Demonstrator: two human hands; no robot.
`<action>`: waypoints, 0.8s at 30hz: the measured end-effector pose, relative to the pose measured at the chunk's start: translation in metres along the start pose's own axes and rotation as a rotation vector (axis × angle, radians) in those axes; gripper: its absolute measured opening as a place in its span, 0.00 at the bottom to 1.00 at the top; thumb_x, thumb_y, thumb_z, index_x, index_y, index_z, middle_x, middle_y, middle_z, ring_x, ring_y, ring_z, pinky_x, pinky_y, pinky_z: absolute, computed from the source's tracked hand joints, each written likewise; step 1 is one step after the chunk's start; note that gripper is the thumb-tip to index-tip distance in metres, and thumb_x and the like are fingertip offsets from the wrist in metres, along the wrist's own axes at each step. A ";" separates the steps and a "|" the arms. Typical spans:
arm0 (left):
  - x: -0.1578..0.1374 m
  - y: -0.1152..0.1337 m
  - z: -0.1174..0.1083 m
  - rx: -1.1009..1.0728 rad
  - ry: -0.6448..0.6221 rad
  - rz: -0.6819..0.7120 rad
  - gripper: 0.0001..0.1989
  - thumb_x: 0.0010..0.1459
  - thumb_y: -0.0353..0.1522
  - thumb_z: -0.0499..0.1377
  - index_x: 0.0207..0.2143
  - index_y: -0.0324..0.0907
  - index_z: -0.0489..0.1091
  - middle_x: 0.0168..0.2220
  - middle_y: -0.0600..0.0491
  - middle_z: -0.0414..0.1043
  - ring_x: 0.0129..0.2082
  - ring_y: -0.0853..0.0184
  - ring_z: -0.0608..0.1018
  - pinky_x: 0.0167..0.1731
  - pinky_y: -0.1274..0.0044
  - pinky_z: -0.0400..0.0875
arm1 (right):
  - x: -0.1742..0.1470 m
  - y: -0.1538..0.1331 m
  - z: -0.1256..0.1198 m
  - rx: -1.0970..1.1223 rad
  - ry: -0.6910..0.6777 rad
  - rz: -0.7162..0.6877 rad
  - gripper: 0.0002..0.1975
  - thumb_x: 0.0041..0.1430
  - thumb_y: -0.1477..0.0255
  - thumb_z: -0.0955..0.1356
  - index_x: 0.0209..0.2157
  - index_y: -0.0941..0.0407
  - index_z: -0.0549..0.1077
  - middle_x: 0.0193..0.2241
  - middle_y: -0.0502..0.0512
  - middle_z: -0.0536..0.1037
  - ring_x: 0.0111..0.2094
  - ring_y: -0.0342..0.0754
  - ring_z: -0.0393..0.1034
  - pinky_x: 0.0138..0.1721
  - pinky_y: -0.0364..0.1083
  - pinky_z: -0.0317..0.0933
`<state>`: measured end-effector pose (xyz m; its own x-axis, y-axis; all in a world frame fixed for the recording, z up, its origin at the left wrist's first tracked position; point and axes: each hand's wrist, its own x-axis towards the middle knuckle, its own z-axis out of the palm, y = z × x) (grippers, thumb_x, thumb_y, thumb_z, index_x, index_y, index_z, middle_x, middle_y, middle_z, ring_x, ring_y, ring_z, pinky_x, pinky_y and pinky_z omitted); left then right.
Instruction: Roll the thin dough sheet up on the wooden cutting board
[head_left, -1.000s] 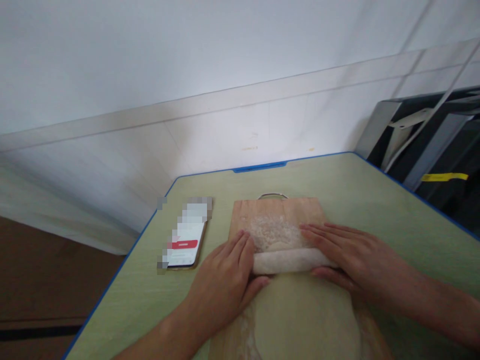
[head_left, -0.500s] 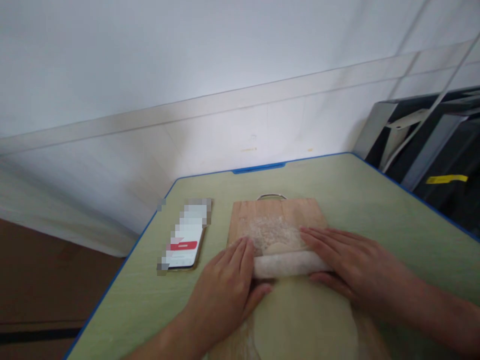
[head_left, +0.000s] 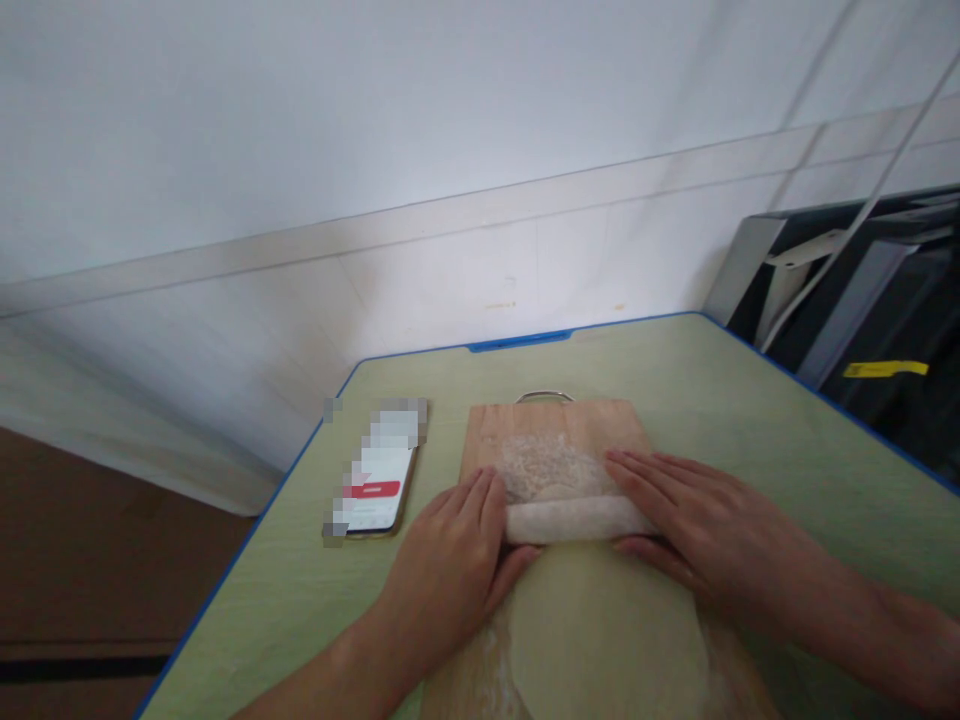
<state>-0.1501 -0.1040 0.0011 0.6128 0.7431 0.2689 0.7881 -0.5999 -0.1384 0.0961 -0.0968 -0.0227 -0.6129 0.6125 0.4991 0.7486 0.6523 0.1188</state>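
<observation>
A pale, floury rolling pin (head_left: 574,520) lies crosswise over a flat, rounded sheet of dough (head_left: 607,635). My left hand (head_left: 461,540) is closed around the pin's left end, thumb on the near side. Around its right end my right hand (head_left: 694,520) grips in the same way, fingers over the top. Both pin ends are hidden under my hands. Most of the dough is on the near side of the pin, with a small edge showing beyond it. Underneath is a wooden board (head_left: 555,418) dusted with flour.
A phone (head_left: 375,470) with a lit screen lies left of the board on the green, blue-edged table (head_left: 285,600). The board's metal handle (head_left: 545,395) points to the far side. A white wall (head_left: 450,270) stands behind the table, and dark folders (head_left: 885,320) are at the right.
My hands and the rolling pin have shifted very slightly away from me over the dough. The camera view has tilted a little. My grip looks the same.
</observation>
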 end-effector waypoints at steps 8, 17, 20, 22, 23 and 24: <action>0.002 -0.002 0.000 -0.065 0.047 0.045 0.19 0.58 0.37 0.49 0.48 0.33 0.62 0.45 0.40 0.72 0.46 0.57 0.74 0.41 0.66 0.72 | 0.001 0.002 0.001 0.029 -0.029 -0.023 0.17 0.62 0.68 0.58 0.45 0.62 0.70 0.43 0.63 0.75 0.42 0.52 0.72 0.40 0.50 0.67; 0.004 -0.003 -0.001 -0.080 0.041 0.043 0.18 0.57 0.36 0.50 0.47 0.36 0.63 0.46 0.42 0.72 0.46 0.59 0.74 0.41 0.67 0.72 | 0.001 0.004 0.002 0.087 -0.028 0.000 0.16 0.58 0.68 0.62 0.46 0.61 0.69 0.43 0.62 0.76 0.42 0.53 0.71 0.40 0.53 0.67; 0.004 -0.004 0.000 -0.089 0.042 0.043 0.18 0.56 0.36 0.51 0.47 0.36 0.63 0.46 0.42 0.72 0.45 0.58 0.74 0.41 0.67 0.72 | 0.003 0.005 0.000 0.086 -0.044 -0.013 0.16 0.59 0.69 0.61 0.46 0.61 0.70 0.43 0.62 0.76 0.42 0.53 0.72 0.40 0.53 0.67; 0.005 -0.005 0.001 -0.087 0.035 0.044 0.18 0.56 0.36 0.51 0.47 0.35 0.63 0.46 0.41 0.71 0.46 0.58 0.74 0.41 0.66 0.72 | 0.005 0.006 -0.001 0.075 -0.052 -0.021 0.15 0.59 0.69 0.61 0.45 0.61 0.70 0.42 0.62 0.76 0.41 0.53 0.72 0.39 0.53 0.68; 0.005 -0.005 0.001 -0.085 0.028 0.042 0.18 0.56 0.36 0.51 0.47 0.35 0.63 0.46 0.41 0.71 0.46 0.58 0.73 0.41 0.66 0.71 | 0.005 0.006 -0.001 0.070 -0.056 -0.027 0.15 0.59 0.69 0.61 0.44 0.61 0.70 0.42 0.62 0.76 0.41 0.53 0.72 0.39 0.52 0.68; 0.005 -0.005 0.000 -0.081 0.024 0.040 0.18 0.56 0.36 0.52 0.46 0.35 0.63 0.46 0.41 0.71 0.46 0.57 0.73 0.41 0.66 0.71 | 0.006 0.007 -0.002 0.066 -0.059 -0.034 0.15 0.60 0.69 0.60 0.44 0.61 0.70 0.42 0.62 0.76 0.41 0.52 0.72 0.39 0.52 0.68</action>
<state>-0.1507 -0.0973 0.0026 0.6412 0.7115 0.2875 0.7553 -0.6515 -0.0721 0.0979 -0.0898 -0.0171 -0.6532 0.6130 0.4444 0.7097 0.7002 0.0773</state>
